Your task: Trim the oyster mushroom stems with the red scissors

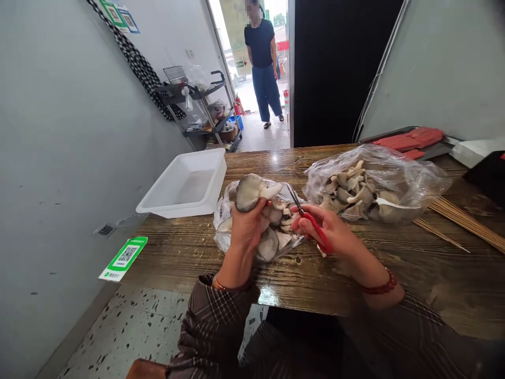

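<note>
My left hand (248,226) is closed around an oyster mushroom (249,192), its grey cap to the left and its pale stem pointing right. In my right hand (319,226) is a pair of red-handled scissors (319,234), with the dark blades angled up and left, just right of the stem and apart from it. Beneath both hands lies an open plastic bag (223,239) of more oyster mushrooms (268,245), partly hidden by my left hand. To the right, a second clear bag (418,179) holds a heap of mushroom pieces (351,189).
A white plastic tub (179,202) stands at the table's left. Bamboo skewers (469,221) and red packets (414,139) lie at the right. A green QR card (124,259) sits at the left edge. Beyond are a shelf cart (201,100) and a person (262,58) in the doorway.
</note>
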